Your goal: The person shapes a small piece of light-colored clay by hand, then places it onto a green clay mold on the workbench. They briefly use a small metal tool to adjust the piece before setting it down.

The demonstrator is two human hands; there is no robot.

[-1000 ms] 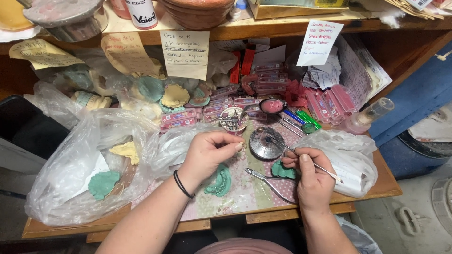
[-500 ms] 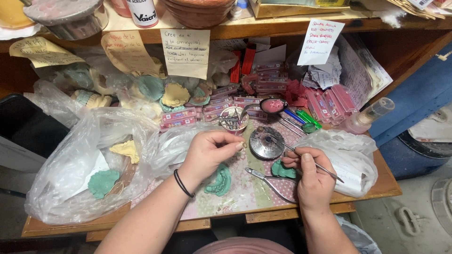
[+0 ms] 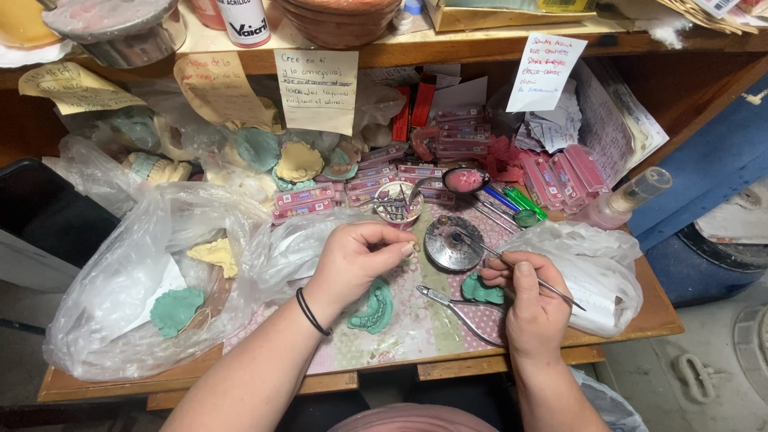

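My left hand hovers over the patterned mat, fingertips pinched together on something too small to make out. A black band circles that wrist. Just below it lies a green dental cast. My right hand grips a thin metal pick like a pen, its tip reaching toward a round dark metal dish. A second green cast sits partly under my right fingers. Metal pliers lie on the mat between my hands.
Clear plastic bags holding green and yellow casts fill the left side; another bag sits right. Pink boxes, a small bowl, a clear bottle and paper notes crowd the back under a wooden shelf.
Hardly anything differs: both hands stay in place, with only slight shifts of the fingers and the pick.
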